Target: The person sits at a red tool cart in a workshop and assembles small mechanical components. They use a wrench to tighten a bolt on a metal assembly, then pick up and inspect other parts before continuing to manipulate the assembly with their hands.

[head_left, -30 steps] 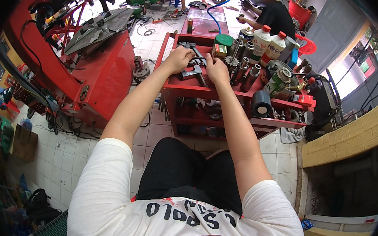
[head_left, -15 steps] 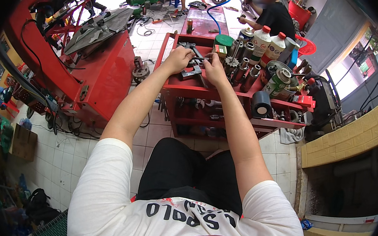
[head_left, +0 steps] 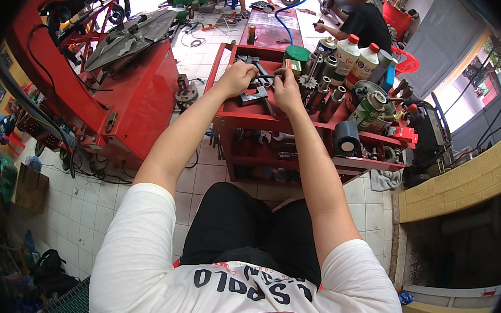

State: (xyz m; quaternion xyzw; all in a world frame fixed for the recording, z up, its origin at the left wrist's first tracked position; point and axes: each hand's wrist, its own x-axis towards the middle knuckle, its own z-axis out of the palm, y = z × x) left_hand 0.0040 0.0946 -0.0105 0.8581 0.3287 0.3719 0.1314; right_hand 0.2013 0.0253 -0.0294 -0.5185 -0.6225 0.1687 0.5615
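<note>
Over the top tray of a red tool cart, my two hands are level with each other. Between them spans a thin dark rod-like tool; its exact kind is too small to tell. My left hand is closed round its left end. At the other end, my right hand pinches it with bent fingers. Below lie metal tools, among them a grey angled metal piece. Right of my right hand stand several metal cylinders and a green round lid.
White bottles with red caps and a green-white spray can crowd the cart's right side. A black cylinder sits at its front corner. At left stands a large red machine. Beyond the cart, a person in black works.
My right hand has shifted slightly, and the dark rod between my hands has turned from steeply slanted to nearly level. My left hand has stayed almost in place.
</note>
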